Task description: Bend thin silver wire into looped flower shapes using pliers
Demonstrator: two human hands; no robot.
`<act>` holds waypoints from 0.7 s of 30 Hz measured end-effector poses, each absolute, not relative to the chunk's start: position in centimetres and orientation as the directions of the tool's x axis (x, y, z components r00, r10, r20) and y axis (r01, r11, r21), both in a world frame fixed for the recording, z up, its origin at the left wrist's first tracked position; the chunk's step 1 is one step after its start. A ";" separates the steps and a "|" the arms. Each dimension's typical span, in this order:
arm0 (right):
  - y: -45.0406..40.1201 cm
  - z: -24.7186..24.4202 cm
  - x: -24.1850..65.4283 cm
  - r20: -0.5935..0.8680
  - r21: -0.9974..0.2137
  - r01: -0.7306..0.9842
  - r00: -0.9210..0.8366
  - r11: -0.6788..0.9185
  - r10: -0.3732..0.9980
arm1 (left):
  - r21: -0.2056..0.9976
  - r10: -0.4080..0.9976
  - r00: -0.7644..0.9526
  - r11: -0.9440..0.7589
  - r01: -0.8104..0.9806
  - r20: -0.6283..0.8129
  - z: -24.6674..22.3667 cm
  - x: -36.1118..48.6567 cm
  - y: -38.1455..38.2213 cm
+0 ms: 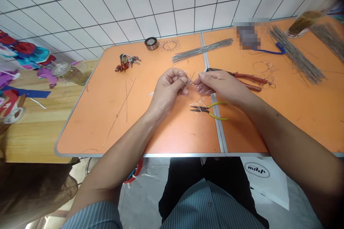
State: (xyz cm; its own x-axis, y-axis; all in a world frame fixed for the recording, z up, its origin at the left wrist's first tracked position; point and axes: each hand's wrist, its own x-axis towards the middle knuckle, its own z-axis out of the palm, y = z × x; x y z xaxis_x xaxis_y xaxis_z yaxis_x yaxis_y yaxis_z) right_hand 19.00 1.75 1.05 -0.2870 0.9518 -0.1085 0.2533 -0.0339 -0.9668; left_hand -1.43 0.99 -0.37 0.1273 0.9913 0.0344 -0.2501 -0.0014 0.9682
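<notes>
Between my two hands is a ring of thin bent wire (198, 100), with loops along its edge and short ends pointing outward. My left hand (173, 85) pinches the wire at the upper left of the ring. On the other side my right hand (216, 83) has its fingers closed on the wire; its fingertips are partly hidden. Yellow-handled needle-nose pliers (218, 117) lie on the table just below the ring. Red-handled pliers (251, 77) lie behind my right hand, which hides part of them.
On the orange table (172, 132) lie a tape roll (151, 43), keys (127, 61), a wire bundle (201, 50), a thicker bundle (298, 55) and loose wires (120, 111). A glass cup (303, 23) stands back right. Another wire ring (170, 45) sits near the tape.
</notes>
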 end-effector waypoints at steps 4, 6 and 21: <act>2.2 0.6 19.2 -0.140 -0.983 0.161 -0.323 -0.092 0.936 | 0.973 0.990 0.133 -0.019 -0.231 0.051 -0.3 -1.5 1.0; 2.3 0.3 19.2 -0.143 -0.988 0.105 -0.320 -0.115 0.937 | 0.975 0.988 0.142 -0.026 -0.221 0.058 -0.4 -1.5 1.0; 1.8 0.8 19.0 -0.259 -0.951 -0.019 -0.498 -0.310 0.828 | 0.958 0.971 0.222 -0.022 -0.286 0.089 -0.6 -1.7 1.0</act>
